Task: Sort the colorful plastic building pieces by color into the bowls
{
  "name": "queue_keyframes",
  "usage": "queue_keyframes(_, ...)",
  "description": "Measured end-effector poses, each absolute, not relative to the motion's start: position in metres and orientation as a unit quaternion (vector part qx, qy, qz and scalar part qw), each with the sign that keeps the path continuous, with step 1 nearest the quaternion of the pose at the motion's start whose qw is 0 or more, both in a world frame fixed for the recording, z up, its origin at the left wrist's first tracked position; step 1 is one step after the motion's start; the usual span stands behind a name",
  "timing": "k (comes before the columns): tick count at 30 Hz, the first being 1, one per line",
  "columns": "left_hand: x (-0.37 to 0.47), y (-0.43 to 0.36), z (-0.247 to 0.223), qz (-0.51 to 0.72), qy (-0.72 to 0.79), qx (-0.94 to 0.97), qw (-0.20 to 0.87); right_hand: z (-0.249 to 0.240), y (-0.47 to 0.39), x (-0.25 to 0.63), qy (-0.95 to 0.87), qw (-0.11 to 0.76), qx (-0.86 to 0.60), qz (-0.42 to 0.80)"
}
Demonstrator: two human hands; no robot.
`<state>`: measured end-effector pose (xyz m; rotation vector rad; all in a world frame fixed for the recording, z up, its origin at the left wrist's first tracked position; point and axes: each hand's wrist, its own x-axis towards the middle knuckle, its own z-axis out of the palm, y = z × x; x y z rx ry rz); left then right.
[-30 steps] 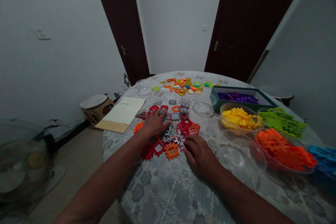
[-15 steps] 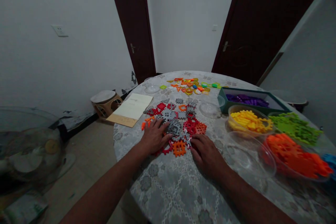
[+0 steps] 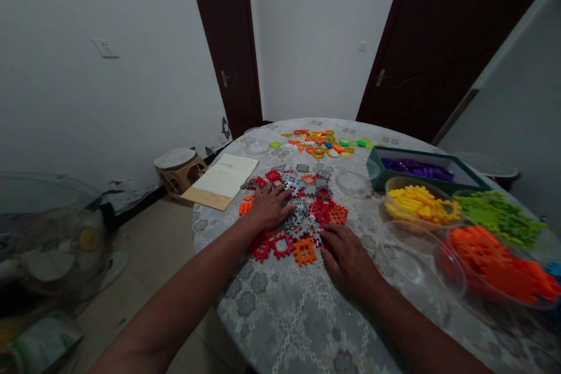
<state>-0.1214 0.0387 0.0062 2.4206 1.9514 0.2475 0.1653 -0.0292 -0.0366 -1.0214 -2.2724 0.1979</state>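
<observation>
A pile of flat plastic interlocking pieces in red, grey and orange lies on the table before me. My left hand [image 3: 272, 207] rests palm down on it, fingers spread over the grey pieces [image 3: 295, 216]. At the pile's right edge is my right hand [image 3: 346, 252], fingers bent and thumb apart, its fingertips by a small grey piece [image 3: 314, 230]. An orange square piece [image 3: 304, 251] and a red ring-like piece [image 3: 281, 245] lie at the near edge. Beyond my right fingertips sits an orange-red piece [image 3: 338, 214].
Open paper [image 3: 232, 175] lies left of the pile, mixed small pieces [image 3: 318, 143] farther back. On the right stand a green box [image 3: 377, 178] of purple pieces and tubs of yellow pieces [image 3: 416, 203], green pieces [image 3: 499, 216] and orange pieces [image 3: 499, 263]. A clear lid [image 3: 353, 183] lies nearer the pile.
My left hand has slid forward and to the right over the pile, uncovering red pieces at the near left. My right hand has stayed nearly in place. The view has shifted slightly.
</observation>
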Motion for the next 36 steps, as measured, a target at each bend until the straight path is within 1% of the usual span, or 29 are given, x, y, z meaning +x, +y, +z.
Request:
queue_keyframes(5,-0.12,0.033,0.009,0.073,0.595,0.8,0.025,-0.035,-0.03,0.165,-0.862,0.31,-0.393,0.078)
queue_keyframes(12,-0.146,0.005,0.013,0.069,0.633,0.77,-0.029,-0.035,-0.029,0.165,-0.863,0.306,-0.395,0.072)
queue_keyframes(18,-0.157,-0.036,0.012,0.104,0.664,0.739,-0.039,-0.033,-0.032,0.163,-0.85,0.323,-0.413,0.055)
queue_keyframes(20,-0.153,-0.053,0.011,0.105,0.662,0.741,-0.025,-0.028,-0.037,0.162,-0.866,0.306,-0.393,0.055)
queue_keyframes(23,-0.145,-0.075,0.007,0.097,0.663,0.742,0.009,-0.022,-0.045,0.158,-0.91,0.241,-0.332,0.056)
queue_keyframes(25,-0.141,-0.083,0.004,0.097,0.668,0.738,0.018,-0.021,-0.048,0.155,-0.92,0.217,-0.323,0.048)
queue_keyframes(31,-0.14,-0.079,-0.003,0.118,0.692,0.712,-0.005,-0.037,-0.044,0.151,-0.884,0.244,-0.398,0.014)
queue_keyframes(36,-0.136,-0.072,0.003,0.123,0.677,0.725,-0.017,-0.038,-0.043,0.152,-0.885,0.254,-0.39,0.013)
